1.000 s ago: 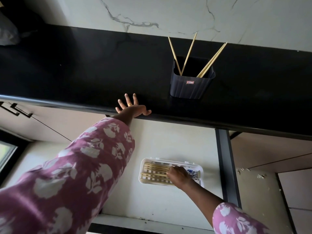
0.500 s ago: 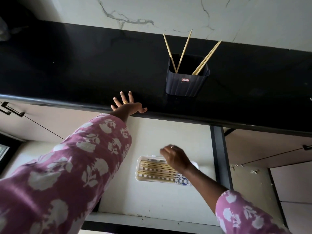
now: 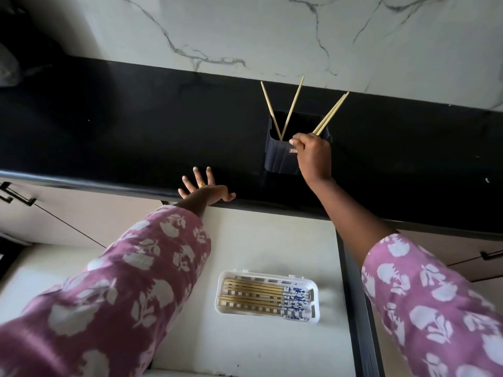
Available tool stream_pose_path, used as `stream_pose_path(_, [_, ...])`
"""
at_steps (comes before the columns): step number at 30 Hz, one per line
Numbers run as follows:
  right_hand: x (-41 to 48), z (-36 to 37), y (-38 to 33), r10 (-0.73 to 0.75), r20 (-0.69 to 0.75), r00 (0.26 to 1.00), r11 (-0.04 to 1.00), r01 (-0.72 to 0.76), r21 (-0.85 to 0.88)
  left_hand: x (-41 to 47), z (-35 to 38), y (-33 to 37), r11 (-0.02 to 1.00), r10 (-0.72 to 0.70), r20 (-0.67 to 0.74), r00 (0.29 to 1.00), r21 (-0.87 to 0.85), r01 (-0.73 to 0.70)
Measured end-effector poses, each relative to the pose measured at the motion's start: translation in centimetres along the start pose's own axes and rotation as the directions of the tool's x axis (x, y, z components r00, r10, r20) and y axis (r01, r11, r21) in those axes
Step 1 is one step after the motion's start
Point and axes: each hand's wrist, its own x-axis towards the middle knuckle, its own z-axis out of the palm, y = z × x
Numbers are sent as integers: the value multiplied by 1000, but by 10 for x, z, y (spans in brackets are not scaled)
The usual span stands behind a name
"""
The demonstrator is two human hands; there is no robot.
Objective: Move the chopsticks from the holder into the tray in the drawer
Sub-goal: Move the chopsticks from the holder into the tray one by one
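A dark ribbed holder [image 3: 277,159] stands on the black counter [image 3: 122,126]. Two single light wooden chopsticks [image 3: 293,104] lean apart in it, and a pair [image 3: 332,110] leans to the right. My right hand [image 3: 313,156] is at the holder's rim, fingers curled round the base of that pair. My left hand [image 3: 204,187] rests flat on the counter's front edge with fingers spread. Below, in the open drawer [image 3: 258,240], a white slotted tray [image 3: 269,274] holds several chopsticks [image 3: 253,291] lying side by side, their patterned blue ends to the right.
A white marble wall [image 3: 245,28] rises behind the counter. A dark upright frame [image 3: 353,295] borders the drawer on the right. Cabinet fronts with black handles [image 3: 13,194] flank it on both sides. A dark object sits at the far left of the counter.
My right hand has risen from the tray in the drawer to the holder and closed on the right-leaning pair. My left hand has stayed on the counter edge.
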Motion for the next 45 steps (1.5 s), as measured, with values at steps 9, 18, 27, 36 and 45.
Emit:
stream_pose_path(9, [86,28,-18,286,271,919,950,-236,-203,11,4,-1,1000,-22,3,1000,7,21])
stream_pose_path(18, [113,38,-13,449,452,771,893,-390,-223,9,1,1,1000,-20,26,999,-9,20])
stream_pose_path(27, [118,48,-21,461,350,815,887,-418,-195,9,2,3,999,-38,17,999,-13,38])
stream_pose_path(36, [115,67,-18,587,273,762,810,-557,-184,15,4,2,999,-45,12,999,9,45])
stream_pose_path(45, [114,52,-12,531,154,833,839,-542,39,16,6,3,998,-62,0,998,13,62])
